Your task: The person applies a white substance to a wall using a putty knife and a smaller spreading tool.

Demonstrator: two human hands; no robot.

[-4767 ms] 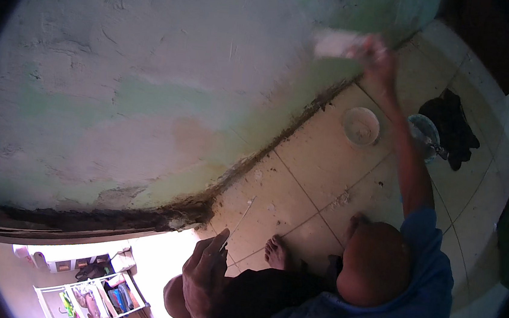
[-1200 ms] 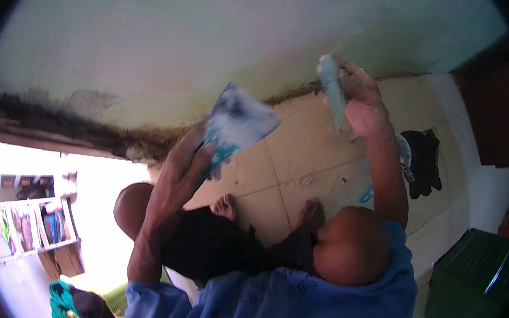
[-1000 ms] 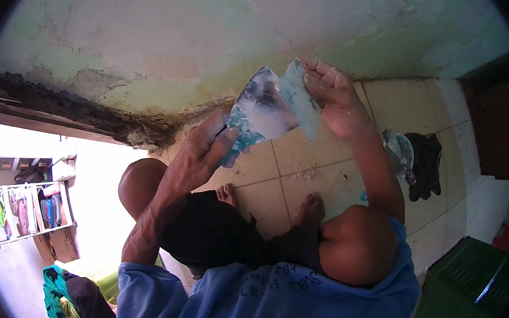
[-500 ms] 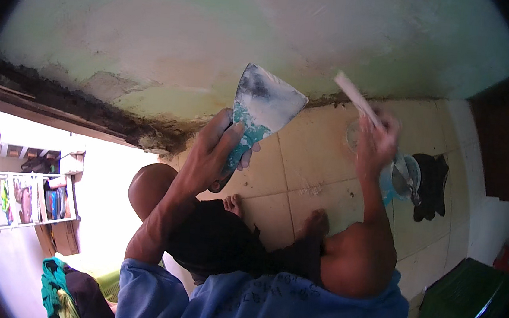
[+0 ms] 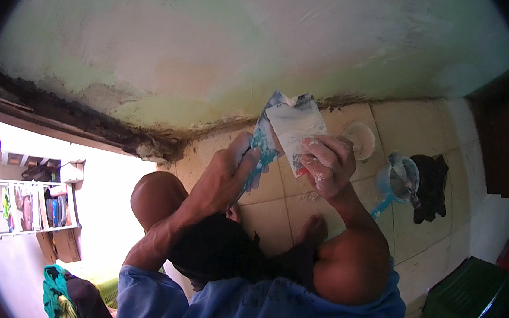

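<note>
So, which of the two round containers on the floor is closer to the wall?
The pale bowl, just beyond the right hand; the light-blue container is farther out, beside the dark cloth.

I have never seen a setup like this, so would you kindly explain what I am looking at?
There is no machine here, only a person's two bare hands. The view comes from a wide camera worn on the head, looking down, so straight edges look bent. The left hand holds a teal-marked scraper; the right hand holds a flat, pale spreader, which overlaps the scraper in view. Ahead is a patchy wall. On the tiled floor are a round bowl, a bucket and a dark cloth.
</note>
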